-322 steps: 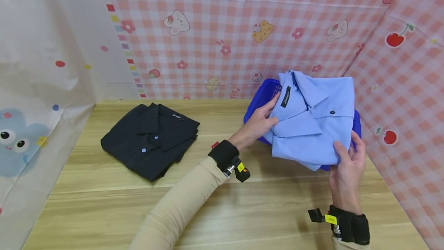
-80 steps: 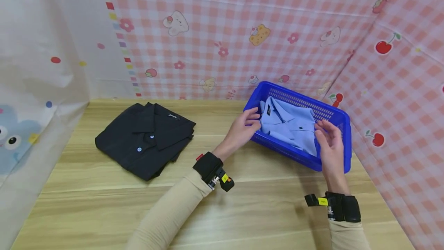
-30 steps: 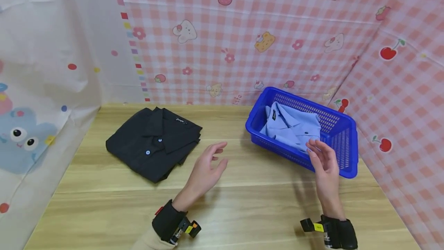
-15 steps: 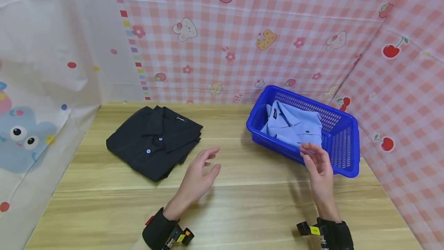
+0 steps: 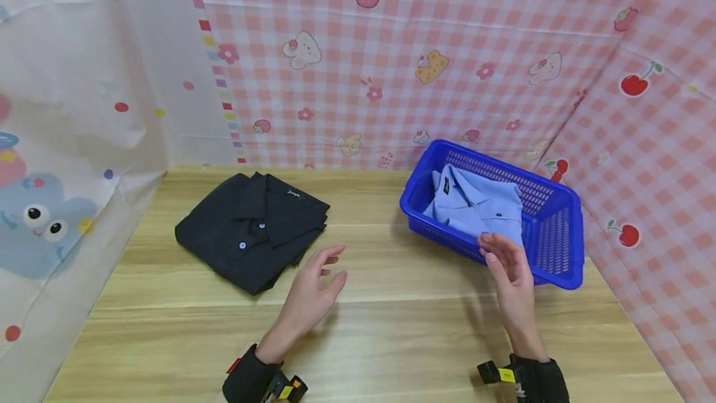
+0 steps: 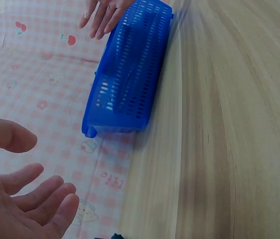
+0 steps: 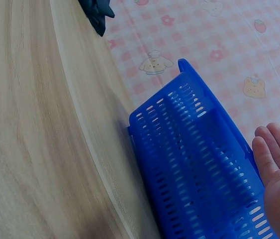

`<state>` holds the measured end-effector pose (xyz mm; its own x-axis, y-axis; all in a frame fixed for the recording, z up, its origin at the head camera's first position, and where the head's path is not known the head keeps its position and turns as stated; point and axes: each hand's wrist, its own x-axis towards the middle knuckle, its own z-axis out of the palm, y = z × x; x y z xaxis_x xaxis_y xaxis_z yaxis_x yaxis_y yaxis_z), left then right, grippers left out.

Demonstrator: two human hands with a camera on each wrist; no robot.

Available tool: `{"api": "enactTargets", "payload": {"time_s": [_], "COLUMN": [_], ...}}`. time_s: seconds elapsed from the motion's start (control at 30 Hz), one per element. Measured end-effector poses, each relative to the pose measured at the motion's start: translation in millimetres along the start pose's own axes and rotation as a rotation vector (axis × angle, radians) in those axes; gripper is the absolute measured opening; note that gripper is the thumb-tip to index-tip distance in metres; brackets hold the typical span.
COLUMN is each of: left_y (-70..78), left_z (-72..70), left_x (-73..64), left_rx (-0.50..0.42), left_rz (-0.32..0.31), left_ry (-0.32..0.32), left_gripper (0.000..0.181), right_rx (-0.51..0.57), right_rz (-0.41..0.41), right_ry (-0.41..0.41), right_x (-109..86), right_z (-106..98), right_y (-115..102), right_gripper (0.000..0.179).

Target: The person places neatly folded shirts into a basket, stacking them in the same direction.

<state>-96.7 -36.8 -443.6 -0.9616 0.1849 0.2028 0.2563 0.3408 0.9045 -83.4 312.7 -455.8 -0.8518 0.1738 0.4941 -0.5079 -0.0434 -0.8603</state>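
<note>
A light blue shirt [image 5: 475, 199], folded with its collar up, lies in the left part of a blue plastic basket [image 5: 554, 247] at the back right. My right hand [image 5: 511, 291] hovers at the basket's front rim with loosely bent fingers, holding nothing; it hides a bit of the rim and shirt. To the left, a folded black shirt [image 5: 252, 229] with pale buttons lies on the table. My left hand [image 5: 307, 297] is in the air near that shirt's right corner, fingers relaxed and nothing in them. In the left wrist view its fingers are spread loosely.
The wooden table [image 5: 380, 353] carries both the basket and the black shirt. A pink checked cloth wall [image 5: 358, 48] rises right behind the table, and another stands close on the right side. White printed cloth [image 5: 73, 111] borders the left.
Earlier both hands lowered the blue shirt into the basket and let it go. Since then both hands have drawn back toward the table's front, the left one farther. The black shirt stays put.
</note>
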Motion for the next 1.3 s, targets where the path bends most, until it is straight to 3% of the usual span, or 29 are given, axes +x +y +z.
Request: {"api": "enactTargets", "payload": {"time_s": [0.53, 0.8, 1.0, 1.3], "left_y": [-11.0, -14.6, -15.6, -19.6], "left_z": [-17.7, -26.2, -33.2, -38.9], "left_x": [-7.5, -11.4, -13.8, -18.9], "left_rx": [-0.022, -0.042, -0.092, -0.078], "left_rz": [-0.075, -0.056, -0.084, -0.138], "left_ry": [0.026, 0.055, 0.059, 0.081], "left_gripper": [0.045, 0.044, 0.043, 0.043], "right_rx": [-0.001, -0.043, -0.073, -0.089], "right_rz": [0.031, 0.043, 0.089, 0.109], "right_ry": [-0.020, -0.081, -0.112, -0.158], "right_x": [7.1, 16.7, 25.8, 35.3], "right_z": [15, 26, 34, 44], "right_y": [0, 1, 6, 8], "right_gripper": [0.036, 0.038, 0.039, 0.039]}}
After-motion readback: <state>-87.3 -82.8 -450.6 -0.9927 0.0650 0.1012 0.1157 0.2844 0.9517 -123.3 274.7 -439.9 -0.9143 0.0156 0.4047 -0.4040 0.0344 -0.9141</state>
